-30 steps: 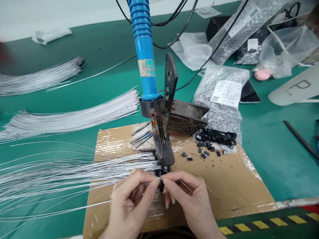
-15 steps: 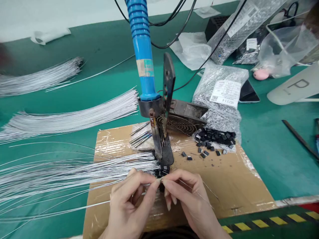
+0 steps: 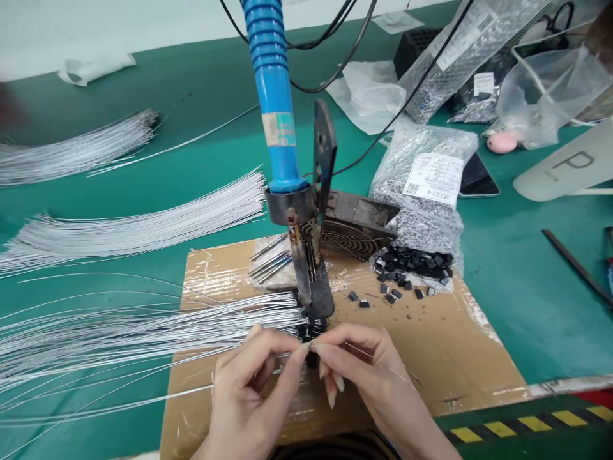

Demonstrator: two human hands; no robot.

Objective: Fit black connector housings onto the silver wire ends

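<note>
Just below the soldering iron's tip, my left hand is closed in a pinch at the end of a thin white wire running in from the left. My right hand pinches a thin strand of wire, its fingertips meeting those of the left. What lies between the fingertips is too small to make out. Above them the blue-handled soldering iron hangs tip-down in a dark metal stand. Small black connectors sit under it, at the ends of a white wire bundle.
Cardboard covers the bench under my hands. Loose black connectors spill by a labelled bubble-wrap bag. A small fan stands behind the iron. Two more wire bundles, one nearer, lie left. Metal rods rest beside the stand.
My right hand has shifted and turned slightly, its lower fingers reaching a little further down. The left hand stays almost in place, and both pinches hold.
</note>
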